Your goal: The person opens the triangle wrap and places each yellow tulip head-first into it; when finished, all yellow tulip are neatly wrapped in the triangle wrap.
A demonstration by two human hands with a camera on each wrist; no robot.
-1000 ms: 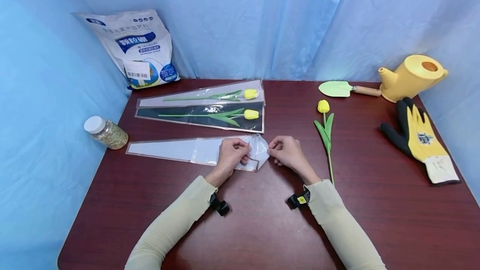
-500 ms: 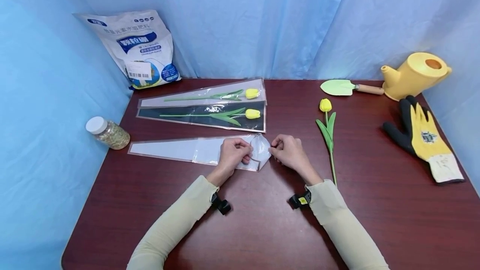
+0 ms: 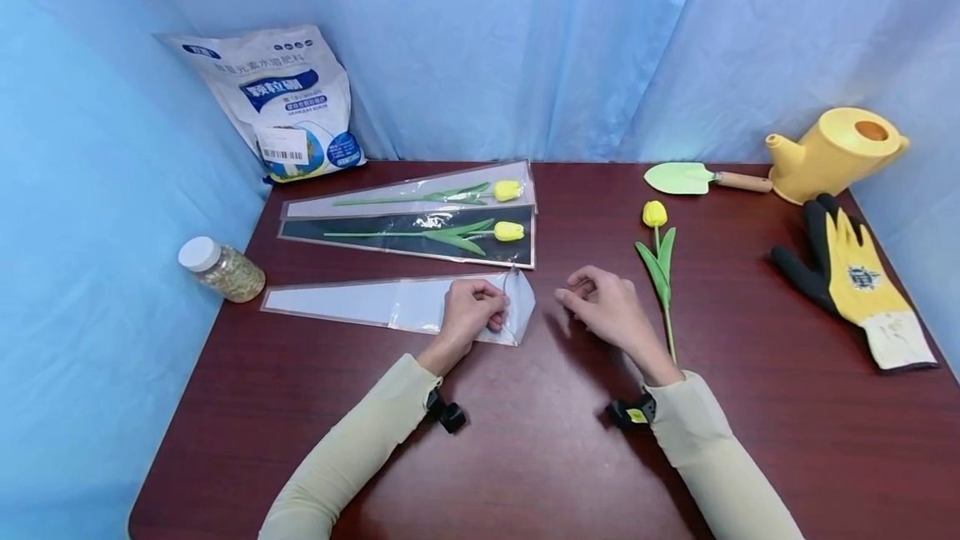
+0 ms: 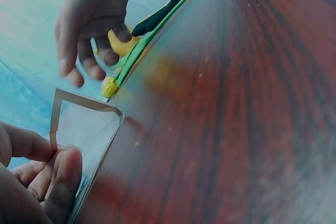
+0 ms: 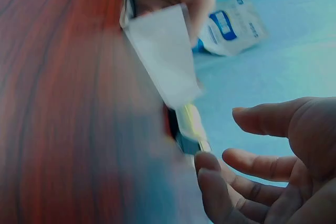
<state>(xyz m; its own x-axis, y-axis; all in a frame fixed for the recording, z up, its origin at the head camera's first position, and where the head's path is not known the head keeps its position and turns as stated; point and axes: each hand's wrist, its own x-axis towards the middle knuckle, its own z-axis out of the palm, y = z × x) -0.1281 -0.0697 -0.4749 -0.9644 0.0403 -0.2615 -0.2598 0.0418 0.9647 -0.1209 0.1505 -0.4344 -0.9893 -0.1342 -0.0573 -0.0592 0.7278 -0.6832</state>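
My left hand pinches the top edge of a long, tapered flower sleeve at its wide end. In the left wrist view, the brown-edged mouth of the sleeve stands raised beside the thumb and fingertips. Apart from the sleeve, my right hand hangs over the table with thumb and fingers spread, holding nothing. To the right of that hand lies a single yellow tulip with green leaves. Behind the sleeve are two more sleeves, a dark one and a pale one, each with a yellow tulip inside.
A white fertilizer bag stands at the back left, with a lidded jar tipped in front of it. At the right are a green trowel, a yellow watering can and a yellow-black work glove.
My right hand has let go of the sleeve's wide end and moved right, its fingers opening. My left hand keeps its pinch. The head view has shifted slightly.
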